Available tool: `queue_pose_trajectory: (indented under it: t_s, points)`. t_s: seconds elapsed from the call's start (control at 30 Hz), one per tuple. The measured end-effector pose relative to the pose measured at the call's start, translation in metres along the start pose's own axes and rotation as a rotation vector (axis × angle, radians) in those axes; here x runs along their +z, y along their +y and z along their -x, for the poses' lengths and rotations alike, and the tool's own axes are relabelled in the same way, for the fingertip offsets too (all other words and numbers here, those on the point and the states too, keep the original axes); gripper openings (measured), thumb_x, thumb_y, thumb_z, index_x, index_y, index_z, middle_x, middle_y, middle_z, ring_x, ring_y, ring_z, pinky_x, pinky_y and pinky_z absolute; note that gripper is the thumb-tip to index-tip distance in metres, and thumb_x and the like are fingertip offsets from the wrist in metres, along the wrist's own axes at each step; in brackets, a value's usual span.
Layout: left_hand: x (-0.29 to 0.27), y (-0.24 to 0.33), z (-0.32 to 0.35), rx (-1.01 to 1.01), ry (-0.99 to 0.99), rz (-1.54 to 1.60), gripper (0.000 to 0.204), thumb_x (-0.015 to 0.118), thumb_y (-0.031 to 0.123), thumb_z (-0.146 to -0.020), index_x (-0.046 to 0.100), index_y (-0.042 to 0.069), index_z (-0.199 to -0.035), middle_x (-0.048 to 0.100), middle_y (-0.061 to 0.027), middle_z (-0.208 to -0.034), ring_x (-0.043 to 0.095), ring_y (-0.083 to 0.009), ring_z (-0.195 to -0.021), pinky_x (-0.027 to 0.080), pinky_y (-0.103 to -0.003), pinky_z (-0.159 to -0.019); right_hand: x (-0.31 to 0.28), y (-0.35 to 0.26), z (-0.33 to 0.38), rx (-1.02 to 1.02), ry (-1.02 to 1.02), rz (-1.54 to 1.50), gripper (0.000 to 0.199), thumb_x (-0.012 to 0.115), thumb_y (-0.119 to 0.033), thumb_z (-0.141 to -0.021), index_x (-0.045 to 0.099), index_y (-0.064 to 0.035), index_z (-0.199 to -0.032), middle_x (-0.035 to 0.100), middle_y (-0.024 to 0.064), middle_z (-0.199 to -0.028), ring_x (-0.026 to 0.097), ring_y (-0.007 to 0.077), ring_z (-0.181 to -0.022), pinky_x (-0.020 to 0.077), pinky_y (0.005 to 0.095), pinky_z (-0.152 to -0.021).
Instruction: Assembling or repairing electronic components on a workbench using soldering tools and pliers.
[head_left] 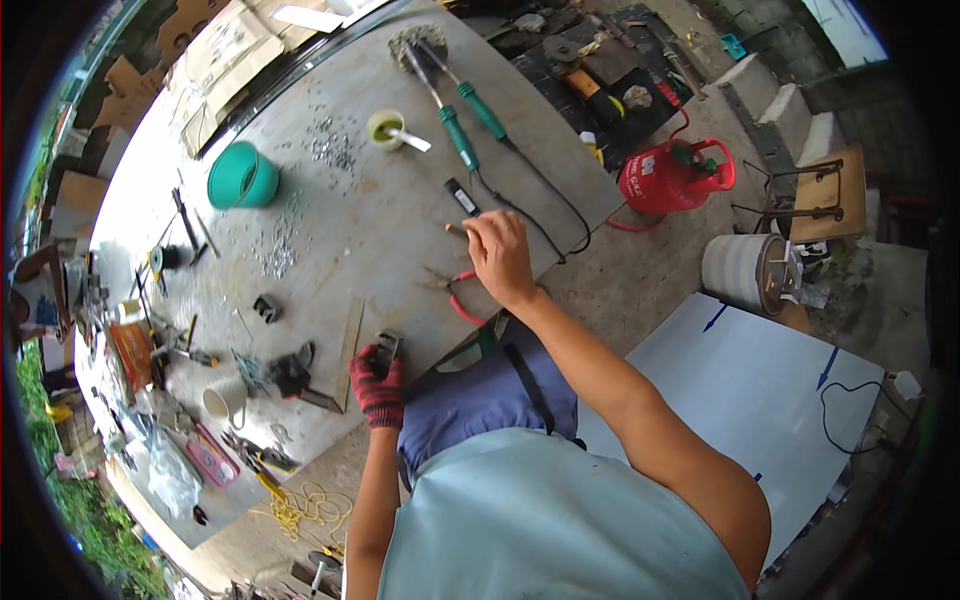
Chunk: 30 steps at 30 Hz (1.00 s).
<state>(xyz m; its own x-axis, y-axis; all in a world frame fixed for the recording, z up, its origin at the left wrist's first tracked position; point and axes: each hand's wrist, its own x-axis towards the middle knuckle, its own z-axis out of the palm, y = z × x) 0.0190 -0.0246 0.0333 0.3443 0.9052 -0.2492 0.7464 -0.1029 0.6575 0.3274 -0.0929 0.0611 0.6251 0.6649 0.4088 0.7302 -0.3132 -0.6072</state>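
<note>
My left hand (378, 385), in a red and black striped glove, is closed round a small grey metal piece (389, 344) at the table's near edge. The glove hides most of that piece. Farther right, my bare right hand (500, 258) pinches a short brown stick (456, 230) above the metal table (330, 240). Just beyond my fingers lies a small black block with a white label (461, 197). Red-handled pliers (462, 295) rest beside my right wrist. Between the hands and the left side are a flat strip (350, 340) and a small black clip-like part (267, 308).
Two green-handled soldering irons (458, 138) lean on a rough block (418, 48), cords trailing off the table. A green bucket (243, 176), scattered metal bits (332, 145), a tape roll (385, 129) and a white mug (225, 398) stand around. A red gas cylinder (678, 178) is right.
</note>
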Motion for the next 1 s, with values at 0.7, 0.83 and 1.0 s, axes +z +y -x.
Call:
queue_pose_trajectory:
  t_s: [0.7, 0.83, 1.0]
  points:
    - [0.058, 0.086, -0.010, -0.382, 0.135, 0.320, 0.049, 0.070, 0.002, -0.095, 0.051, 0.005, -0.140, 0.064, -0.0087, -0.128, 0.061, -0.0182, -0.114, 0.047, -0.034, -0.103, -0.163, 0.484, -0.315, 0.365, -0.082, 0.676, 0.036, 0.071, -0.021, -0.093, 0.064, -0.0002, -0.122, 0.062, 0.0210, -0.121, 0.058, 0.0385, -0.117, 0.0474, 0.0460, -0.103]
    - [0.072, 0.123, -0.002, -0.478, 0.169, 0.307, 0.049, 0.067, 0.003, -0.097, 0.049, 0.005, -0.143, 0.063, -0.0088, -0.131, 0.061, -0.0185, -0.115, 0.046, -0.034, -0.103, -0.152, 0.536, -0.347, 0.408, -0.214, 0.725, 0.044, 0.074, -0.024, -0.093, 0.061, 0.0030, -0.125, 0.060, 0.0232, -0.126, 0.058, 0.0402, -0.121, 0.0492, 0.0460, -0.104]
    - [0.092, 0.135, 0.004, -0.521, 0.177, 0.322, 0.052, 0.068, 0.004, -0.097, 0.048, 0.004, -0.145, 0.062, -0.0098, -0.134, 0.060, -0.0199, -0.117, 0.046, -0.035, -0.105, -0.138, 0.566, -0.363, 0.430, -0.263, 0.685, 0.041, 0.075, -0.022, -0.092, 0.062, 0.0035, -0.121, 0.061, 0.0254, -0.125, 0.062, 0.0423, -0.118, 0.0527, 0.0469, -0.099]
